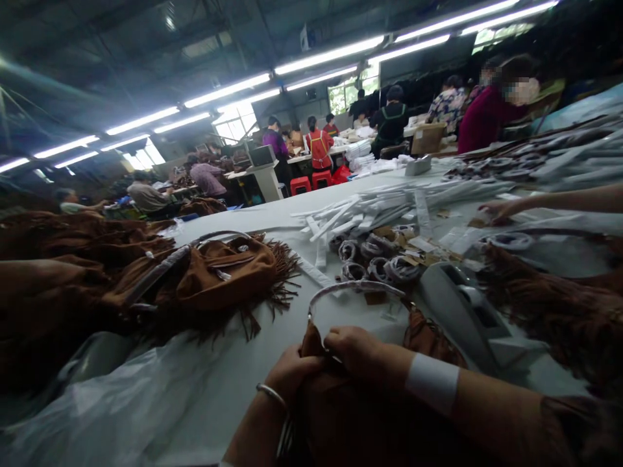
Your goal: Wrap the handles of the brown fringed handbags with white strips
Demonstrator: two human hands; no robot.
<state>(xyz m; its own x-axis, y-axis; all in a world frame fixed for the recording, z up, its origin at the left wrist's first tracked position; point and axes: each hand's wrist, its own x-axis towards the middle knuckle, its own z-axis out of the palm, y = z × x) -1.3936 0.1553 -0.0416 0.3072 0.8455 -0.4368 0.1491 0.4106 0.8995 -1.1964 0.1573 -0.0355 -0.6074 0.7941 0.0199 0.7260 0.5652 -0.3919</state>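
Brown bag: nearest the camera, the brown bag [335, 405] lies low at centre, its body in deep shadow; the wrapped handle [357, 285] arches up beyond both hands, above the table [257, 217].
Left hand: left hand [289, 373], silver bracelet [271, 394] at wrist; thumb and fingers clamped on the bag's upper edge.
Right hand: right hand [353, 345], white band [433, 384] around the forearm near the wrist; fingers curled together, clamped on the same edge, just beside the left. Fingertips partly hidden.
Table, left: fringed bag [228, 272] on its side, handle wrapped; clear plastic [121, 402] spread in front of it.
Table, centre: wrapped coils [379, 259] grouped beyond the handle; white strips [360, 214] heaped behind them.
Table, right: grey tape dispenser [467, 311], between the coils and a dark fringed piece [555, 298]; fringe blurred.
Co-worker: another person's hand [501, 211] reaches in from the right edge, over the far side; grip cannot be told.
Background: several people at work tables, red stools [300, 185], rows of tube lights [331, 57] overhead.
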